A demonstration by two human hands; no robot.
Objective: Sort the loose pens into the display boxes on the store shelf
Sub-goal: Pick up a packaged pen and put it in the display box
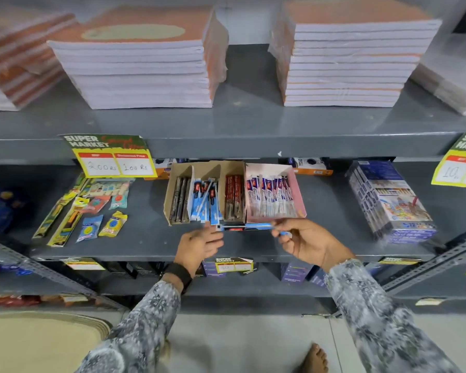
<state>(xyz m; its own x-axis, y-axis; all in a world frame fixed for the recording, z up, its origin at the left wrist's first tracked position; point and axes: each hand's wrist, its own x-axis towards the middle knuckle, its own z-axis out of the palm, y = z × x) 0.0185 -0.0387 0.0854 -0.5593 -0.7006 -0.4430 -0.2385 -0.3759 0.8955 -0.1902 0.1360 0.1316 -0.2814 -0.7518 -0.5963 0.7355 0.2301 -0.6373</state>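
shelf [320, 211] grey, carries the boxes | brown box [199, 168] beside pink box [297, 189], both with packed pens | right hand [307, 242] pinches blue pen [256, 226] just in front of boxes | left hand [199, 244] spread, empty

Head view looks down, close, at the shelf [145, 246], somewhat blurred
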